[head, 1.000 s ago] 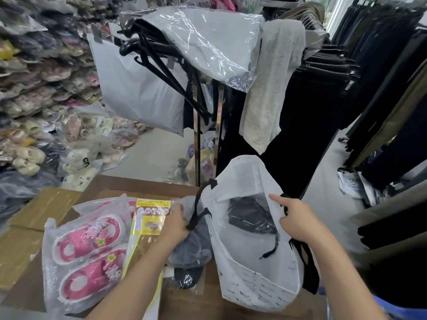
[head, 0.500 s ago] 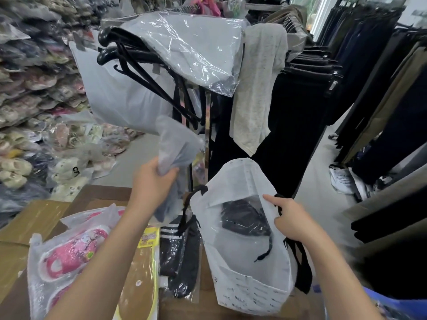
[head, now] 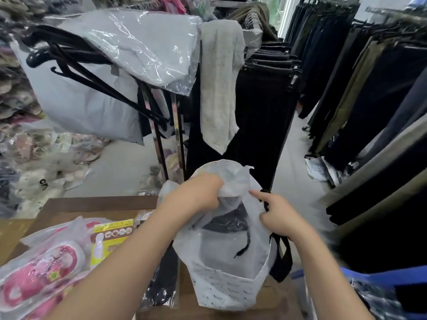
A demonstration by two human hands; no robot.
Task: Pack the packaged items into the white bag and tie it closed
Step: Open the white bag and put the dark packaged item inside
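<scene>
The white bag (head: 231, 282) stands at the tabletop's (head: 69, 204) right edge, mouth open. The left hand (head: 198, 192), its grip clenched on a clear-wrapped packet (head: 233, 183), is over the opening; the right hand (head: 279, 218) grips the bag's rim. Best to keep the mouth wide and slide the packet down flat beside the dark item (head: 228, 221) inside, leaving room for the slipper pack (head: 41, 271) on the left.

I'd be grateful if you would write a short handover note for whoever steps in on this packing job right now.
Left hand: closed on a grey plastic-wrapped package, pushing it into the mouth of the white bag.
Right hand: holds the bag's right rim open.
Done: a dark packaged item already lies inside.
Left: release the grey one, then pack the pink slippers, the yellow-labelled pack and the dark package on the table; tie the bag.
</scene>
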